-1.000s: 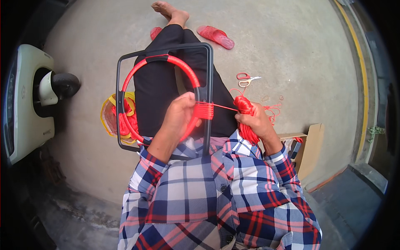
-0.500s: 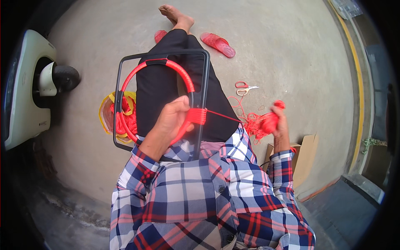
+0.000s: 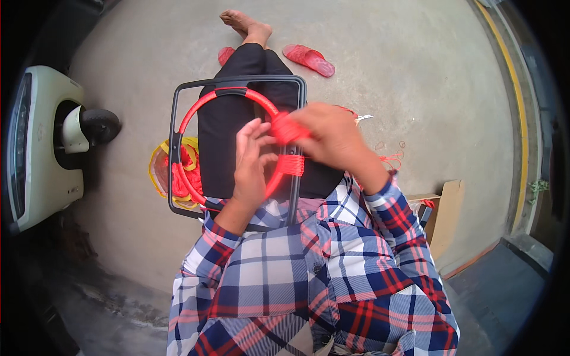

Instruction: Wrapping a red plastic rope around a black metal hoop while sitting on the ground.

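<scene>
A black rectangular frame (image 3: 171,172) lies over my lap, with a ring (image 3: 191,111) inside it partly wrapped in red cord. At the ring's right side, a band of red cord turns (image 3: 292,165) binds the ring to the frame's side bar. My right hand (image 3: 335,136) grips a bundle of red cord (image 3: 288,128), blurred by motion, over that side of the ring just above the band. My left hand (image 3: 250,163) is inside the ring with its fingers apart, beside the bundle; contact with it is hard to make out.
A yellow-edged bag (image 3: 159,169) of red cord stands left of my legs. Scissors (image 3: 364,117) lie on the floor, mostly behind my right hand. Loose cord (image 3: 392,159), a cardboard box (image 3: 446,213) and a red slipper (image 3: 310,59) are to the right. A white vehicle (image 3: 50,142) stands left.
My right hand has brought the cord bundle from the far right over to the ring. My left hand has released the ring and cord band, and its fingers have spread.
</scene>
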### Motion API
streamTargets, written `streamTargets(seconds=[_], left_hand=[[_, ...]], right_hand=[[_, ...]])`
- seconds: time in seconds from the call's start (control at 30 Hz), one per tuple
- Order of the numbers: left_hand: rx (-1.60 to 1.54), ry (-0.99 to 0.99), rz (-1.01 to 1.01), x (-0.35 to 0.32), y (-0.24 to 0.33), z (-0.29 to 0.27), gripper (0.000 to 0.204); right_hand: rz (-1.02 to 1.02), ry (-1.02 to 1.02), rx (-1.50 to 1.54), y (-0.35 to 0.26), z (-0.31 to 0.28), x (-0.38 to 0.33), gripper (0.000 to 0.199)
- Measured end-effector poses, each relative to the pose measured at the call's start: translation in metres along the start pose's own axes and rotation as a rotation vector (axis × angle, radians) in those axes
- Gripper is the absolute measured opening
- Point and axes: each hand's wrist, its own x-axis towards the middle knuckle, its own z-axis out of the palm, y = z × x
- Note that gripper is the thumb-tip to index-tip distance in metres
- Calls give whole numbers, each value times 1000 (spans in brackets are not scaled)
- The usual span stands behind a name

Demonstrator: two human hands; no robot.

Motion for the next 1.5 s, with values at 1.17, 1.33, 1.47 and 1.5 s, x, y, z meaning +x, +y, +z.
streamTargets(seconds=[1.17,1.33,1.47,1.5], left_hand=[[-360,-135,-412,8,-5,-12,32],[-167,-253,-376,8,-12,-22,19],[-37,-174,-360,4,-12,-16,14],[-33,-173,-361,4,-12,-18,14]], right_hand=[[283,736,1667,54,-93,-127,32],[599,262,1213,6,-15,-67,23],[570,-36,1023,-8,10,-46,11],[569,-34,1027,-5,9,-43,11]])
